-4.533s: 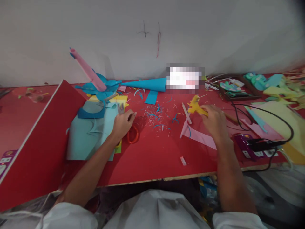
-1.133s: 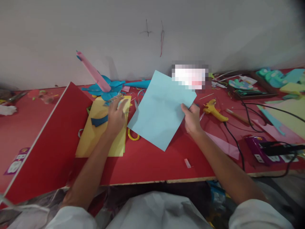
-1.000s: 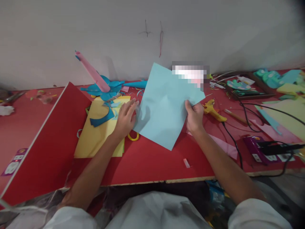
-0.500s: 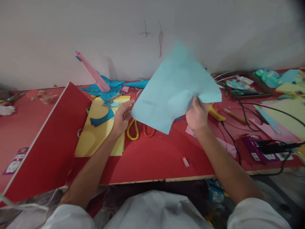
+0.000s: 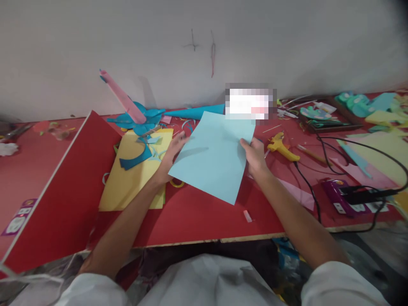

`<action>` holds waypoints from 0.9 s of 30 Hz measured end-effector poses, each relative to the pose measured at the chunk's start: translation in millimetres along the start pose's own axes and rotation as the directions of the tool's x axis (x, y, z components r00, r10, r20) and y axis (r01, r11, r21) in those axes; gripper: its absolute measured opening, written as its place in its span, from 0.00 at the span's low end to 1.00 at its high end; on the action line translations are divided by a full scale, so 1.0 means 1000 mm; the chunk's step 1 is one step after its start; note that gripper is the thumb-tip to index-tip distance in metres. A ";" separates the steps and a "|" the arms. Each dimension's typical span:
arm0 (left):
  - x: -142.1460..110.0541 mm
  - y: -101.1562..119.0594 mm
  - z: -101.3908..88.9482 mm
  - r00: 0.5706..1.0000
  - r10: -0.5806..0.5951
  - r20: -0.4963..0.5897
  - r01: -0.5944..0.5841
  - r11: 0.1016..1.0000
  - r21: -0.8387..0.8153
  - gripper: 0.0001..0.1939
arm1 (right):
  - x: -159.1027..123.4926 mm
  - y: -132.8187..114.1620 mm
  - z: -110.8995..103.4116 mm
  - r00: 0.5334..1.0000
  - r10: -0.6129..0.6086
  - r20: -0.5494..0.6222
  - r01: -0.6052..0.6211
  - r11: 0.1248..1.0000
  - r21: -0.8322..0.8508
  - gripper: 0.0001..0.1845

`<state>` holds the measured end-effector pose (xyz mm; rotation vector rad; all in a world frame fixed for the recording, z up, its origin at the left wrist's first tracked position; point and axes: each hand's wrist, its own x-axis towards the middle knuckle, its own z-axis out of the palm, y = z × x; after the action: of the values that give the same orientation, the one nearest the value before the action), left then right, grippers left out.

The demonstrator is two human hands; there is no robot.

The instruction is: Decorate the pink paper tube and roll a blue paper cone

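Observation:
A light blue sheet of paper (image 5: 210, 159) is held tilted above the red table (image 5: 191, 225). My right hand (image 5: 256, 157) pinches its right edge, thumb on the upper face. At the left edge is my left hand (image 5: 172, 157), fingers stretched and apart; whether they touch the paper I cannot tell. Beneath the left forearm lie yellow sheets (image 5: 116, 187) with a dark blue paper offcut (image 5: 137, 159) on top. A yellow scissor handle (image 5: 177, 183) shows partly under the blue sheet. To the right of my right hand rests a yellow glue gun (image 5: 282, 148).
A red upright board (image 5: 70, 191) stands at left. Behind are a blue paper flower shape (image 5: 140, 119) with a pink paper tube (image 5: 123, 95) and a blue cone (image 5: 197, 112). On the right are a dark tray (image 5: 338, 125), a purple power strip (image 5: 338, 197) and black cables.
The blue sheet has come down and flattened out, and my right hand has shifted to its right edge. The glue gun is now uncovered, while the red scissor handle is hidden.

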<state>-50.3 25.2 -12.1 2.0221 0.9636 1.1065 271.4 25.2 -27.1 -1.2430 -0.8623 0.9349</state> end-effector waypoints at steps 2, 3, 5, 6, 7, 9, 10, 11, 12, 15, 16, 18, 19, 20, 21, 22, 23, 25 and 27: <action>0.001 -0.001 -0.003 0.996 0.074 0.058 -0.076 0.996 0.043 0.26 | 0.000 -0.001 0.001 1.000 -0.014 0.007 0.014 1.000 -0.017 0.18; 0.002 -0.001 -0.004 0.989 0.115 0.092 -0.119 0.992 0.047 0.24 | -0.001 -0.001 0.001 1.000 -0.026 0.011 0.027 0.999 -0.030 0.18; 0.005 0.002 -0.009 0.972 0.178 0.157 -0.185 0.982 0.033 0.22 | -0.001 -0.002 0.001 0.998 -0.066 0.013 0.067 0.994 -0.091 0.19; 0.006 0.004 -0.012 0.963 0.203 0.177 -0.210 0.978 0.017 0.22 | -0.001 -0.002 0.000 0.996 -0.093 0.007 0.093 0.987 -0.132 0.21; 0.007 0.006 -0.014 0.956 0.222 0.189 -0.226 0.974 -0.002 0.21 | -0.001 -0.003 0.000 0.993 -0.119 0.002 0.117 0.979 -0.167 0.23; 0.008 0.010 -0.018 0.948 0.237 0.213 -0.236 0.971 -0.030 0.21 | -0.003 -0.005 -0.001 0.989 -0.149 0.008 0.148 0.970 -0.191 0.26; 0.007 0.012 -0.019 0.946 0.238 0.220 -0.238 0.971 -0.029 0.21 | -0.004 -0.006 -0.001 0.989 -0.148 0.020 0.150 0.972 -0.179 0.27; 0.007 0.014 -0.019 0.945 0.235 0.225 -0.239 0.971 -0.011 0.21 | -0.006 -0.008 0.000 0.990 -0.138 0.037 0.142 0.978 -0.156 0.26; 0.006 0.015 -0.019 0.945 0.234 0.227 -0.245 0.969 0.020 0.21 | -0.007 -0.010 0.001 0.991 -0.118 0.056 0.124 0.984 -0.126 0.25; 0.003 0.016 -0.015 0.940 0.258 0.222 -0.290 0.948 0.129 0.12 | -0.012 -0.015 0.005 0.994 -0.052 0.091 0.056 0.998 -0.040 0.23; 0.002 0.016 -0.014 0.938 0.257 0.233 -0.297 0.941 0.160 0.09 | -0.012 -0.016 0.006 0.995 -0.052 0.083 0.055 0.998 -0.041 0.23; 0.001 0.017 -0.012 0.937 0.229 0.266 -0.287 0.935 0.207 0.12 | -0.012 -0.016 0.006 0.994 -0.095 0.055 0.100 0.990 -0.102 0.25; 0.001 0.017 -0.012 0.935 0.208 0.288 -0.277 0.935 0.223 0.15 | -0.012 -0.015 0.006 0.990 -0.130 0.050 0.136 0.979 -0.152 0.27; 0.001 0.018 -0.011 0.932 0.191 0.309 -0.268 0.935 0.232 0.17 | -0.012 -0.014 0.005 0.985 -0.162 0.059 0.171 0.965 -0.198 0.27; 0.001 0.020 -0.011 0.928 0.182 0.326 -0.264 0.937 0.229 0.17 | -0.011 -0.013 0.004 0.979 -0.187 0.079 0.200 0.951 -0.235 0.26; 0.001 0.022 -0.011 0.924 0.181 0.337 -0.262 0.941 0.213 0.16 | -0.011 -0.012 0.003 0.974 -0.202 0.105 0.223 0.939 -0.261 0.25; 0.002 0.023 -0.012 0.922 0.186 0.340 -0.259 0.948 0.184 0.12 | -0.011 -0.011 0.002 0.969 -0.211 0.125 0.239 0.930 -0.279 0.23; 0.003 0.027 -0.013 0.930 0.192 0.312 -0.236 0.966 0.109 0.08 | -0.011 -0.010 0.002 0.965 -0.212 0.153 0.248 0.926 -0.283 0.21; 0.004 0.030 -0.014 0.956 0.172 0.236 -0.187 0.981 0.044 0.14 | -0.012 -0.011 0.004 0.966 -0.188 0.175 0.228 0.943 -0.242 0.19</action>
<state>-52.5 14.7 20.0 2.2698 0.7169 0.9128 264.1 15.4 -16.3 -1.2849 -1.2434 0.7667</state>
